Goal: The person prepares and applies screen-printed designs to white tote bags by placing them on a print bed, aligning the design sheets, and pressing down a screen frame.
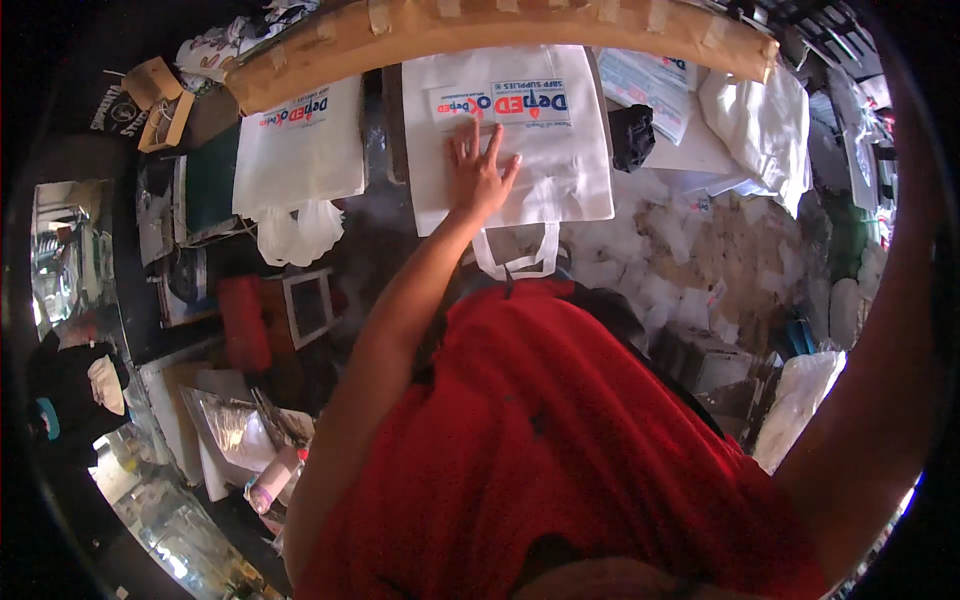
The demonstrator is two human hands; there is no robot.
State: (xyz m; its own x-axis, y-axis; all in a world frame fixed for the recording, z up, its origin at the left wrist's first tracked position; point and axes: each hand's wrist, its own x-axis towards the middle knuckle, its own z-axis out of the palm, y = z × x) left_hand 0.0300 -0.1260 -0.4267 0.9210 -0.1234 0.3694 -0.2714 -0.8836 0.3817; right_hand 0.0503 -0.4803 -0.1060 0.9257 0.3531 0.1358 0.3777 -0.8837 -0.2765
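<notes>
My left hand (484, 183) lies palm down on a white tote bag (565, 185), its fingers spread over the printed part. The bag is laid flat with its print upside down to me, and its white handle loop (550, 250) hangs over the near edge toward my red shirt (560, 400). Along the right rim of the picture my right arm (870, 400) reaches up and forward into shadow; the hand at its end cannot be seen.
A long brown taped cardboard piece (500, 32) spans the far side. More white printed bags (300, 165) lie at the left, with others (640, 85) at the right beside a crumpled black item (632, 138). White scraps (690, 240) litter the floor.
</notes>
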